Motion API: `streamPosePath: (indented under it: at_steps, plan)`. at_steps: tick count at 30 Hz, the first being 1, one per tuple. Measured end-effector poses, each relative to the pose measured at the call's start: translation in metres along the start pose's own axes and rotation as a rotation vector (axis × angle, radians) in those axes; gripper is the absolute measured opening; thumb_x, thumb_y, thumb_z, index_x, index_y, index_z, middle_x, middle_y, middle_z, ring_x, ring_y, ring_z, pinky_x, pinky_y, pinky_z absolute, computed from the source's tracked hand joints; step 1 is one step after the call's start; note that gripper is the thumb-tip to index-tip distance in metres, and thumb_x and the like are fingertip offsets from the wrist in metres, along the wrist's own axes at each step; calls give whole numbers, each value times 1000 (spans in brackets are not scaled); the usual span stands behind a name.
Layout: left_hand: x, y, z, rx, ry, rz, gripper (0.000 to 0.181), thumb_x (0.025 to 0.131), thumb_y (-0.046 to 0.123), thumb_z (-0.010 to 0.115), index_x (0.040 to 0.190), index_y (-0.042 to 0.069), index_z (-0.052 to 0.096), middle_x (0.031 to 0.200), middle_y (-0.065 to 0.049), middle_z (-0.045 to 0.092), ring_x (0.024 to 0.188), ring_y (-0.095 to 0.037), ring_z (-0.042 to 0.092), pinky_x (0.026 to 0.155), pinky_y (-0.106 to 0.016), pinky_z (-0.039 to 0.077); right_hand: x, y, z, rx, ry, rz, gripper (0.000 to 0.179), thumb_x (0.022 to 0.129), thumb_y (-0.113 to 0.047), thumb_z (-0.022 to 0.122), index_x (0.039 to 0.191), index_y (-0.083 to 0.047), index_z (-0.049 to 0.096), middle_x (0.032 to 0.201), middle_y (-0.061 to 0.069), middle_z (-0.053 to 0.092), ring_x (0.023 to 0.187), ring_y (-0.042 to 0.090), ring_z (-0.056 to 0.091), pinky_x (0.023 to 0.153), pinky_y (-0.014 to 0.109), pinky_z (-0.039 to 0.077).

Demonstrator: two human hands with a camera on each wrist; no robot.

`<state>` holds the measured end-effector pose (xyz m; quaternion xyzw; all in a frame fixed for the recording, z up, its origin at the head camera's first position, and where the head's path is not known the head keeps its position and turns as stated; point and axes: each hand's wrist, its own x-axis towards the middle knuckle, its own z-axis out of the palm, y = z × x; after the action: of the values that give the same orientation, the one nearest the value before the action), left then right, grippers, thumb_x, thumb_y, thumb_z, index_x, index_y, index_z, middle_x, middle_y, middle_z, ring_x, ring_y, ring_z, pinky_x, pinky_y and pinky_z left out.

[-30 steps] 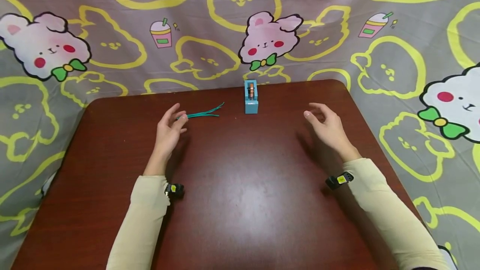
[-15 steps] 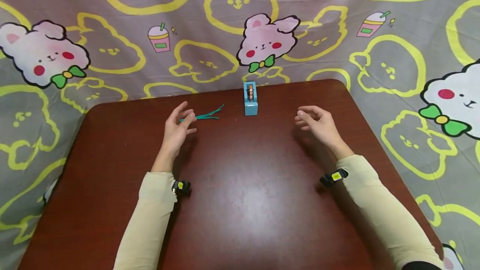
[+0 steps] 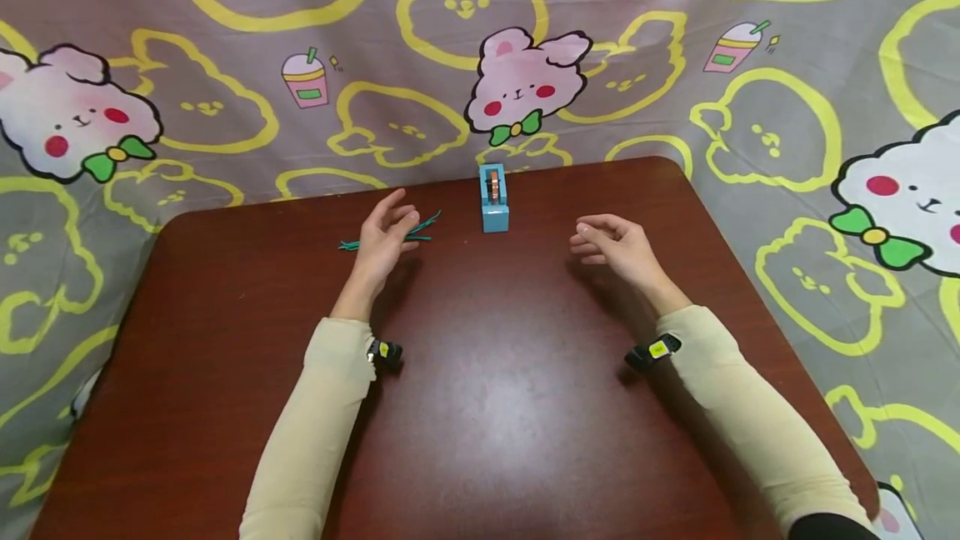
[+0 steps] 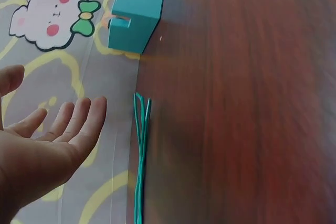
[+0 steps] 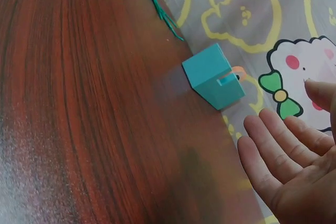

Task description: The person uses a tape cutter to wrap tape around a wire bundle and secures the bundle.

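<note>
- Here we go at the dark table (image 3: pixel 517 407): 2 hands out over it, and neither has hold of anything.
- Look at the left hand (image 3: pixel 381 244)! Fingers loosely bent and fanned, thumb well off from them, a generous gap with nothing in it.
- And there, behind that hand as the head view has it, the green strands (image 4: pixel 140 156), ends peeking out at both sides; their middle I can't see from there. The left wrist view shows clear space between strands and fingers.
- Their long axis runs nearly sideways along the far part of the table, the splayed end toward the blue dispenser (image 3: pixel 495 219).
- So the left fingers point across that line, not along it, and they're easily the nearer set.
- Now the right hand (image 3: pixel 613 247), well apart from the strands: fingers softly curved, thumb clear of them, palm bare.
- The dispenser, a brownish roll (image 3: pixel 493 187) in its slot, stands between the 2 hands, touching neither, its long side running away from the person. Which hand is nearer it? Too even to call!
</note>
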<state>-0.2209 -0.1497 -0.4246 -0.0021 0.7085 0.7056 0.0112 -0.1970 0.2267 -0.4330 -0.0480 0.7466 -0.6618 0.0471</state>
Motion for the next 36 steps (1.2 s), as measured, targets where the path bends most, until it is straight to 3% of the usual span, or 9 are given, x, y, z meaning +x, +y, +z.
streamPosePath:
  at_steps: [8, 13, 18, 23, 32, 36]
  plan:
    - [20, 2, 26, 43, -99, -37, 57, 102, 18, 61, 155, 18, 39, 143, -18, 49, 129, -37, 51, 98, -56, 47, 3, 4, 5, 8, -10, 19, 36, 99, -24, 68, 124, 2, 64, 101, 18, 74, 92, 26, 73, 78, 41, 58]
    - [32, -1, 40, 66, -158, -71, 60, 102, 20, 61, 156, 17, 36, 148, -22, 44, 131, -36, 50, 99, -55, 47, 9, 6, 14, 11, -38, 29, 36, 100, -20, 66, 126, 4, 62, 107, 23, 72, 96, 34, 72, 79, 41, 58]
    - [43, -4, 51, 106, -162, -80, 58, 102, 19, 61, 155, 16, 38, 148, -22, 44, 129, -33, 53, 98, -53, 48, 17, 6, 28, 29, -58, 42, 43, 99, -20, 67, 131, 7, 59, 116, 30, 66, 103, 38, 68, 80, 41, 58]
    - [51, -10, 62, 160, -171, -100, 58, 102, 18, 61, 155, 17, 38, 147, -20, 45, 125, -29, 55, 99, -49, 48, 28, 7, 39, 63, -54, 72, 42, 97, -22, 70, 131, 2, 62, 122, 30, 64, 105, 34, 68, 80, 39, 58]
    - [61, -19, 72, 51, -166, -123, 57, 102, 15, 60, 155, 14, 38, 146, -22, 44, 128, -35, 51, 99, -51, 47, 49, 11, 60, 219, -38, 184, 53, 96, -26, 72, 138, 2, 56, 120, 26, 65, 110, 40, 64, 79, 38, 58]
    - [61, -22, 76, 50, -184, -128, 54, 104, 15, 56, 155, 17, 39, 144, -19, 46, 128, -36, 50, 98, -49, 48, 59, 13, 68, 253, -23, 221, 54, 96, -28, 72, 138, 1, 57, 115, 21, 68, 107, 36, 66, 79, 37, 58]
